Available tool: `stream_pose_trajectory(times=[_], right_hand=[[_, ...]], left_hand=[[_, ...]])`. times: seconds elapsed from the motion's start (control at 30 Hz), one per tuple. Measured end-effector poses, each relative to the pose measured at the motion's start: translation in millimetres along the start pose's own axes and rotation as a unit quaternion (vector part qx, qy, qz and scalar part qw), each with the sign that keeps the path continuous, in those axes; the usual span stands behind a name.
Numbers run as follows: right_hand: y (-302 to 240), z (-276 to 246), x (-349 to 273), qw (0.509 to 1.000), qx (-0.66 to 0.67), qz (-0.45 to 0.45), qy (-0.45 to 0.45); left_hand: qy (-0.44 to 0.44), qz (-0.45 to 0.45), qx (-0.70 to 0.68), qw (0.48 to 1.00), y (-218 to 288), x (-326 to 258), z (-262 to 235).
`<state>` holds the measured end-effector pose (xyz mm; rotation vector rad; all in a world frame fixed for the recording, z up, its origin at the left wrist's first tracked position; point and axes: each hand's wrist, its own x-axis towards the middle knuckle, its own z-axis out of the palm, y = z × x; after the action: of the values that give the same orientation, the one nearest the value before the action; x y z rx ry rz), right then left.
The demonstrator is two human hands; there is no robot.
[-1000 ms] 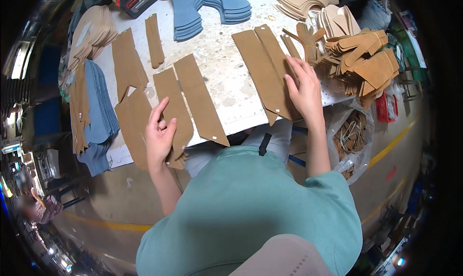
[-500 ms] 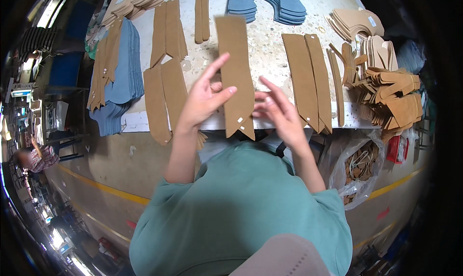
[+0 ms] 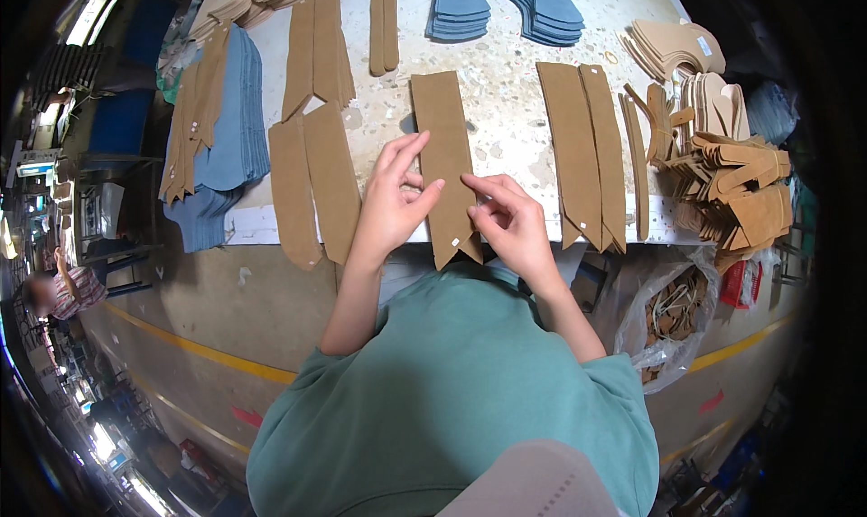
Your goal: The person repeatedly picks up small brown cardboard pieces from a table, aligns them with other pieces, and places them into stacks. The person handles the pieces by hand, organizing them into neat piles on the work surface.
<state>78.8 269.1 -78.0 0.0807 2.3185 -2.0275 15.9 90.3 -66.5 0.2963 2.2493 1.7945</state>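
A long brown strip [image 3: 441,129], which looks like leather or suede, lies in front of me with a notched near end and a small white sticker. Its near end reaches past the table edge. My left hand [image 3: 396,201] is at its left side, with fingers stretched out and thumb apart, and holds nothing. At the strip's right edge, my right hand [image 3: 513,223] has its thumb and fingers drawn together on the material. The exact contact under those fingertips is partly hidden.
Brown strips in pairs lie left [image 3: 332,183] and right [image 3: 569,147]. Blue stacked pieces [image 3: 239,111] stand at left, more blue ones [image 3: 546,11] at the back. Brown and beige piles [image 3: 754,210] crowd the right end. A plastic bag of scraps [image 3: 673,314] sits below the table.
The strip's far end has come down toward me, and the strip now lies flatter. My right hand has closed in on its right edge. My left hand has shifted slightly right.
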Motion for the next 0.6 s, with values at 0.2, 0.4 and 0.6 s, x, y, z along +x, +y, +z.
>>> stream_pose_trajectory(times=[0.2, 0.4, 0.6], right_hand=[[-5, -1, -2, 0.999, -0.034, 0.008, 0.001], [-10, 4, -14, 0.995, 0.053, -0.068, 0.055], [-14, 15, 9, 0.999, 0.008, -0.046, 0.016]], left_hand=[[0.063, 0.023, 0.124, 0.99, 0, -3, 4], [0.083, 0.045, 0.125, 0.988, 9, -19, 8], [0.086, 0.039, 0.088, 0.992, 13, -22, 17]])
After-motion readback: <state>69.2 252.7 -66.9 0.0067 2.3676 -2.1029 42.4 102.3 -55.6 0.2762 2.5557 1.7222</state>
